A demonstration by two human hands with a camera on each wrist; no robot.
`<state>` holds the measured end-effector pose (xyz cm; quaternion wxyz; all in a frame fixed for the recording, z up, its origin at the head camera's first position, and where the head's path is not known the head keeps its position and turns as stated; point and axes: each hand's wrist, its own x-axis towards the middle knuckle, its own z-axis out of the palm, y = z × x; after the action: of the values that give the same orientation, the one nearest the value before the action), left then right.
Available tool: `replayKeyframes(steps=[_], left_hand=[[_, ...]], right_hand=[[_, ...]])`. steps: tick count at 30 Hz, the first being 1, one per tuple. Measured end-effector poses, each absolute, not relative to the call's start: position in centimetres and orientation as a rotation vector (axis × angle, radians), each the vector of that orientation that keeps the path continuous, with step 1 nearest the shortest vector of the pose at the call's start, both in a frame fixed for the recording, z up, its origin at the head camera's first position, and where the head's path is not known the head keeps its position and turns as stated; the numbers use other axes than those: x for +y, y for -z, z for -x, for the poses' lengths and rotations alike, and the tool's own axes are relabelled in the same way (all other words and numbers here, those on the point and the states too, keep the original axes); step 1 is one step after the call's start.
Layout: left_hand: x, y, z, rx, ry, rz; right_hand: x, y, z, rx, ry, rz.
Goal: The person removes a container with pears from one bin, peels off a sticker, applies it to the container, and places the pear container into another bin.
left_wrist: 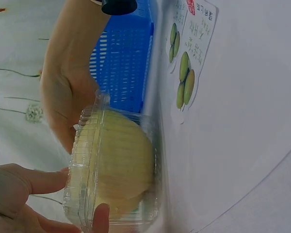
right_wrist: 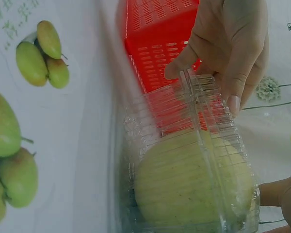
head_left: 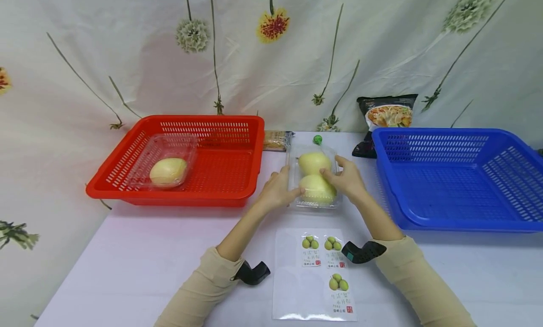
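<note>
Hands (head_left: 276, 189) (head_left: 349, 178) around clear fruit box (head_left: 317, 205)

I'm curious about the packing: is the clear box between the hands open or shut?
Shut, it seems: both wrist views show the lid down over pale fruit, rims meeting. Whether it is latched, I cannot tell.

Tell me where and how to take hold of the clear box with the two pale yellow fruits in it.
I'd grip the clear box by its two long sides, the left hand coming from the left and the right hand from the right. It lies flat, longer away from you than across, with free space beside both sides and a projecting rim to catch.
</note>
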<state>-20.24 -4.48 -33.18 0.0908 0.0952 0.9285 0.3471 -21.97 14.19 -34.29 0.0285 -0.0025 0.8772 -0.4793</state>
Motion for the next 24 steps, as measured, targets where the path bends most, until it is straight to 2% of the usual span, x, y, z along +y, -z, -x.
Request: replayKeyframes(steps=[10, 14, 24], left_hand=[[-5.0, 33.6, 19.8, 2.826, -0.912, -0.429], [-5.3, 33.5, 19.3, 2.861, -0.805, -0.544], [-6.5, 33.3, 17.7, 2.828, -0.759, -0.672]], right_hand=[[14.7, 35.1, 21.3, 2.807, 1.433, 0.151], [15.3, 35.7, 19.3, 2.861, 1.361, 0.236], [16.5, 37.2, 13.7, 2.794, 1.227, 0.225]])
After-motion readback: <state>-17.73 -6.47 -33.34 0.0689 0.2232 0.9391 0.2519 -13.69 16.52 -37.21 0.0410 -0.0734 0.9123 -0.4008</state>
